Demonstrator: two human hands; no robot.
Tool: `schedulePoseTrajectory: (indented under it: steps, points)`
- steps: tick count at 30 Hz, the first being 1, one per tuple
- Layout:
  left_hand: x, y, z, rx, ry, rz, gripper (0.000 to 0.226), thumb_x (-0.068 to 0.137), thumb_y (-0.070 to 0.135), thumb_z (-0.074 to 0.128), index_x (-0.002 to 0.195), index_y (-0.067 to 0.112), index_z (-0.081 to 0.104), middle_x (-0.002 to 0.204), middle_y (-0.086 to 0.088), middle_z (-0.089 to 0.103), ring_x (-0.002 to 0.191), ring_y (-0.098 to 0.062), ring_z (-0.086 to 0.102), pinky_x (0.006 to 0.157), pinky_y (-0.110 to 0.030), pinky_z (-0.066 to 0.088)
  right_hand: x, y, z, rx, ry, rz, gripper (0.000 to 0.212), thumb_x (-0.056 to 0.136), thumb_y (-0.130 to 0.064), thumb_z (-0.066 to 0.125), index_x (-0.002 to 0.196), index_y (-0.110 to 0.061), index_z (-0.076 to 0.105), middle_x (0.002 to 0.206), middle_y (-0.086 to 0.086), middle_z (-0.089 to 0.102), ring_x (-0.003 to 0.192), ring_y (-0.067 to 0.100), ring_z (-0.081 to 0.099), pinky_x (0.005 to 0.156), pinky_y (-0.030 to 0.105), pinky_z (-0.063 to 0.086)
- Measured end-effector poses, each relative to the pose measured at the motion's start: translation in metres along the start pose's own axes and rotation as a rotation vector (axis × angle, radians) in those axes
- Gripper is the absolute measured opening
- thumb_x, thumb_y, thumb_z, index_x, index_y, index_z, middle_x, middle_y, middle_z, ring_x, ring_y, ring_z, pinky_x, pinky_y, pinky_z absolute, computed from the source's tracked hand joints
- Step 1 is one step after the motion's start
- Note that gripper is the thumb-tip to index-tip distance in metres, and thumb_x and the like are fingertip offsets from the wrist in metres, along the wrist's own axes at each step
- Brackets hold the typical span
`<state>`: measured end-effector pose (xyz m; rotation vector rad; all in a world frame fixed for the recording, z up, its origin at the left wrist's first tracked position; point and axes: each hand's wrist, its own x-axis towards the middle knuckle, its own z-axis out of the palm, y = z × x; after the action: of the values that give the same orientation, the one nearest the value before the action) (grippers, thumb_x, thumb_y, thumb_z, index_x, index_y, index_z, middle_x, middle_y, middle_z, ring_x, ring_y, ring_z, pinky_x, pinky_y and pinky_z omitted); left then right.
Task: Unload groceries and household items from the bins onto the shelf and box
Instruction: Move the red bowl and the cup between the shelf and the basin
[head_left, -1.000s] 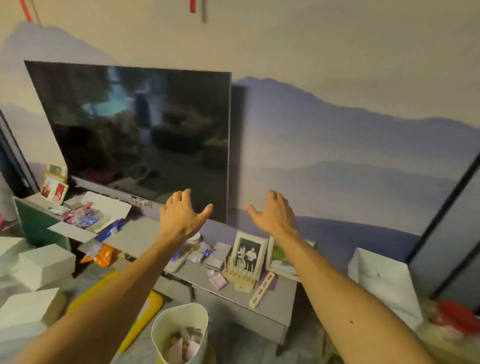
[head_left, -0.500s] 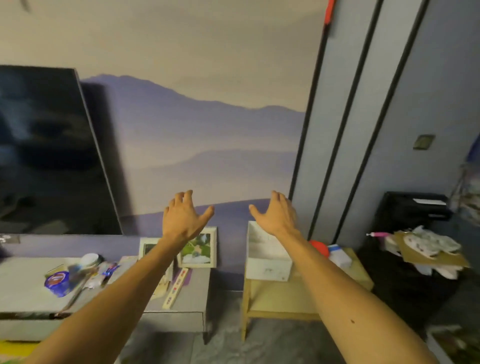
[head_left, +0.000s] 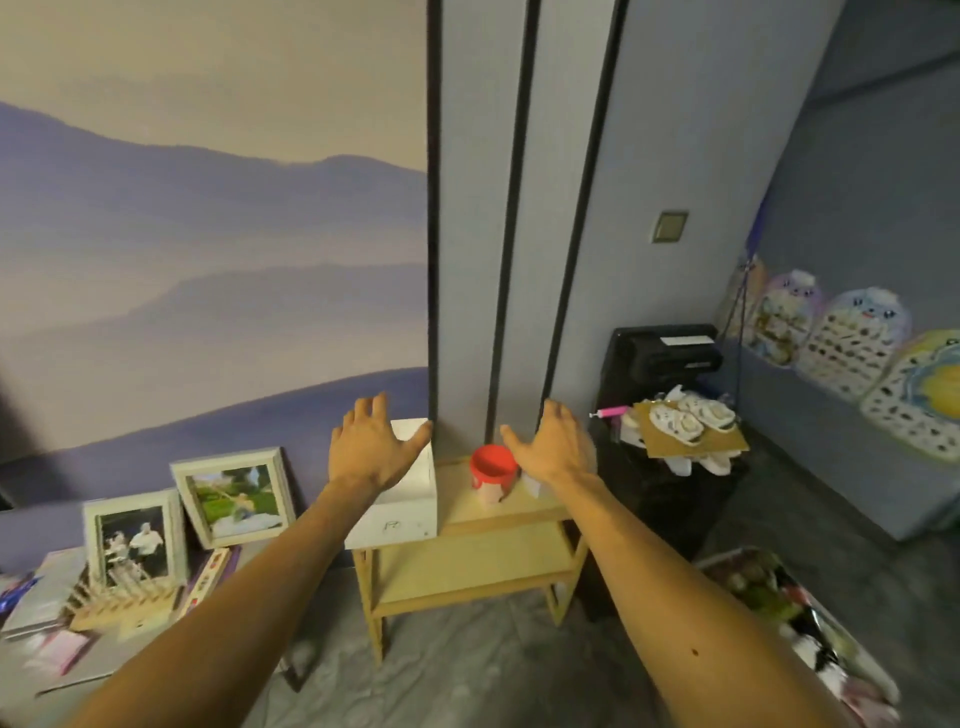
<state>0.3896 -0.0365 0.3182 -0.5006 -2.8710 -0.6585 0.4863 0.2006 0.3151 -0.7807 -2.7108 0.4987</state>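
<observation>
Wooden shelf (head_left: 483, 566) stands beyond left hand (head_left: 371, 449) and right hand (head_left: 556, 447), both grips wide, empty.

The left hand (head_left: 371, 449) and the right hand (head_left: 558, 447) are raised with fingers spread and hold nothing. Behind the left hand a white box (head_left: 400, 519) stands on a wooden shelf (head_left: 467, 566). Between the hands, closer to the right one, stands a red-lidded jar (head_left: 493, 470). Two photo frames (head_left: 234, 493) lean left of the left hand. A filled bin (head_left: 724, 557) lies below and right of the right hand.

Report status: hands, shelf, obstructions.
Left hand open, right hand open, both holding nothing. White box, red-lidded container on wooden shelf top. Loaded bin on floor, right. Nothing blocks shelf.
</observation>
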Motion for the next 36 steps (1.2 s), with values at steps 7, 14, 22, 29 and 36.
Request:
schedulePoseTrajectory:
  steps: [7,14,22,29,36]
  points:
    - [0.068,0.038,0.08,-0.043,-0.118,0.017,0.096,0.089,0.083,0.049,0.156,0.015,0.039,0.157,-0.013,0.045,0.138,-0.039,0.051,0.108,-0.055,0.048,0.067,0.054,0.025,-0.048,-0.038,0.06,0.093,0.092,-0.077,0.058,0.154,-0.011,0.042,0.153,0.015,0.051,0.139,0.034,0.052,0.108,0.049,0.053]
    - [0.156,0.037,0.171,-0.065,-0.233,-0.048,0.107,0.078,0.094,0.038,0.152,0.018,0.043,0.148,-0.013,0.051,0.129,-0.039,0.057,0.103,-0.055,0.053,0.166,0.09,0.074,-0.134,-0.151,0.079,0.087,0.095,-0.074,0.059,0.154,-0.014,0.041,0.153,0.013,0.049,0.139,0.031,0.052,0.107,0.045,0.052]
    - [0.229,0.021,0.254,0.003,-0.365,-0.152,0.115,0.071,0.102,0.032,0.152,0.02,0.041,0.146,-0.011,0.053,0.124,-0.037,0.062,0.097,-0.052,0.056,0.246,0.136,0.157,-0.145,-0.268,0.051,0.09,0.09,-0.081,0.055,0.151,-0.016,0.042,0.147,0.008,0.051,0.13,0.024,0.055,0.1,0.04,0.053]
    - [0.249,0.028,0.334,0.006,-0.53,-0.295,0.117,0.07,0.106,0.035,0.153,0.024,0.038,0.15,-0.006,0.052,0.124,-0.038,0.063,0.101,-0.051,0.054,0.287,0.212,0.267,-0.143,-0.384,0.064,0.098,0.078,-0.093,0.044,0.154,-0.031,0.037,0.149,0.0,0.053,0.132,0.024,0.056,0.101,0.043,0.053]
    - [0.256,0.012,0.43,-0.013,-0.606,-0.414,0.102,0.083,0.087,0.057,0.16,0.025,0.029,0.153,-0.015,0.052,0.127,-0.043,0.062,0.101,-0.053,0.054,0.32,0.252,0.356,-0.172,-0.51,0.109,0.12,0.076,-0.092,0.055,0.164,-0.018,0.021,0.162,0.009,0.041,0.142,0.034,0.05,0.107,0.048,0.052]
